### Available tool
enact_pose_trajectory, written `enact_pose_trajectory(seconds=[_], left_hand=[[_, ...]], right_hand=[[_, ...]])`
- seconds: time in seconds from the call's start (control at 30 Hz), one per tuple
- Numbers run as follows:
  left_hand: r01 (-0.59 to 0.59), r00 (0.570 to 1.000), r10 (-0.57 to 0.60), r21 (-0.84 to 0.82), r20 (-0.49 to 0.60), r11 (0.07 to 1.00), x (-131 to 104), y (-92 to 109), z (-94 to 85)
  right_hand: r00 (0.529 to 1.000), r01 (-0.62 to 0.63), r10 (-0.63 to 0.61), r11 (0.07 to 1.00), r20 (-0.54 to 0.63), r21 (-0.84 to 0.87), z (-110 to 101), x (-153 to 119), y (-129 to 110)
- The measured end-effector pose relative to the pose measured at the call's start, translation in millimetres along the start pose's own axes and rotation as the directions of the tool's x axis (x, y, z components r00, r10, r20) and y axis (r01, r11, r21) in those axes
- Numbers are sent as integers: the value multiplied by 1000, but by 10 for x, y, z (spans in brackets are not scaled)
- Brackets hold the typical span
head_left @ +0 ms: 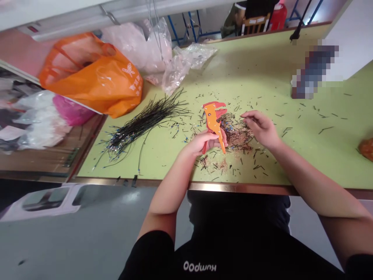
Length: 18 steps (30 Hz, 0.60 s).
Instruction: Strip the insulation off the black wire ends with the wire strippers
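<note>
My left hand (207, 142) is wrapped round the handles of an orange and red wire stripper (214, 118), its jaws pointing right. To the right of the tool, my right hand (262, 126) is closed in a pinch. Something small and dark shows at those fingertips, too small to name. Between and below my hands lies a pile of copper strands and black wire offcuts (237, 138). A bundle of long black wires (145, 122) with blue and silvery ends rests on the table to the left.
The green table (320, 155) has a metal front edge (233, 188). An orange bag (101, 81) and clear plastic bags (186, 62) stand at the back left. A blurred-out object (314, 72) leans at the right. Beyond the table a person sits by a wooden chair (256, 24).
</note>
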<state>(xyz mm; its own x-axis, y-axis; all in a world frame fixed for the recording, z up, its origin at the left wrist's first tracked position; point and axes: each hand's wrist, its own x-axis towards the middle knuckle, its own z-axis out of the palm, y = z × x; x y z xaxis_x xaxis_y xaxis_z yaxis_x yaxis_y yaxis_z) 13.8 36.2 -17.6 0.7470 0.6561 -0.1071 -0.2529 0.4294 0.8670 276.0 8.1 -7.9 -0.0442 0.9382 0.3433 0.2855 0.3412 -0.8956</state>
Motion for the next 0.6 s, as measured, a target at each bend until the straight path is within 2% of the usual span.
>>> enact_pose_trajectory(seconds=[0.13, 0.33, 0.43, 0.6], left_hand=[[22, 999, -23, 32, 25, 999, -28, 3, 26], [63, 996, -66, 51, 65, 997, -53, -18, 78], [83, 994, -88, 70, 72, 994, -49, -41, 99], [109, 987, -120, 99, 111, 989, -58, -64, 135]], right_hand=[[994, 106, -106, 994, -42, 3, 41, -41, -54], [974, 209, -216, 974, -72, -90, 61, -72, -126], [961, 244, -262, 954, -91, -176, 49, -66, -160], [954, 266, -297, 906, -44, -330, 36, -75, -192]])
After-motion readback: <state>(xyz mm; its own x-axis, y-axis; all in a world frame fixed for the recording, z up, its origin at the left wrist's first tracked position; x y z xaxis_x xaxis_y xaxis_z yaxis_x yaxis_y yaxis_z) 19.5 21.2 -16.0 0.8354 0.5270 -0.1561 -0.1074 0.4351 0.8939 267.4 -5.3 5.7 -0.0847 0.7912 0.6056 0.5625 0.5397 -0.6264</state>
